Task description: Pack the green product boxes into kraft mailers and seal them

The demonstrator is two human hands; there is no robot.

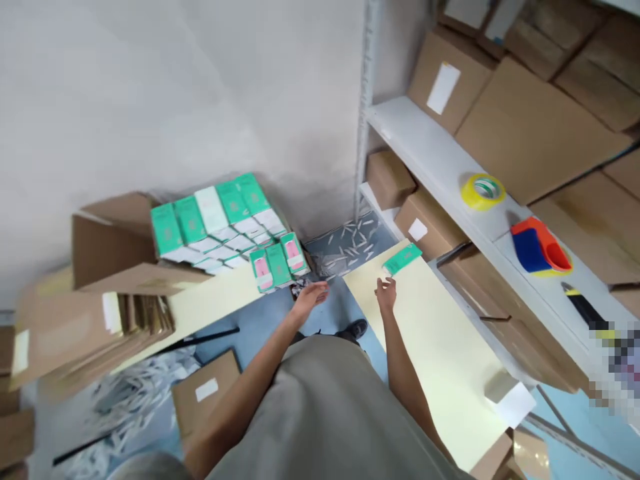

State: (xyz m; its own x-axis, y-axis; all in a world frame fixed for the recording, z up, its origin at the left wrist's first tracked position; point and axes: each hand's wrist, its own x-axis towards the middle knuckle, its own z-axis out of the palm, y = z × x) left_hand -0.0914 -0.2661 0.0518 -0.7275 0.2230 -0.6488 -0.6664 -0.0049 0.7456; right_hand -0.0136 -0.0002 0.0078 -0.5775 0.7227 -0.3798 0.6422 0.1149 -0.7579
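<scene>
My left hand (pixel 311 298) hangs over the gap between the two tables, its fingers stretched out and nothing in them. My right hand (pixel 386 293) is at the near end of a green box (pixel 403 259) lying flat on the right table (pixel 430 333); its fingers are slightly bent and apart, and I cannot tell if they touch the box. Beyond my left hand stand a few small green boxes, two showing pink contents, such as this pink-windowed box (pixel 294 253). Behind them are stacked rows of green and white boxes (pixel 210 220).
An open carton (pixel 115 247) and folded cardboard (pixel 145 313) sit at the left. On the right shelf (pixel 400 127) are yellow tape (pixel 483 191), an orange and blue tape dispenser (pixel 540 247), a black and yellow cutter (pixel 583 307) and brown cartons. White strips (pixel 353 243) litter the floor.
</scene>
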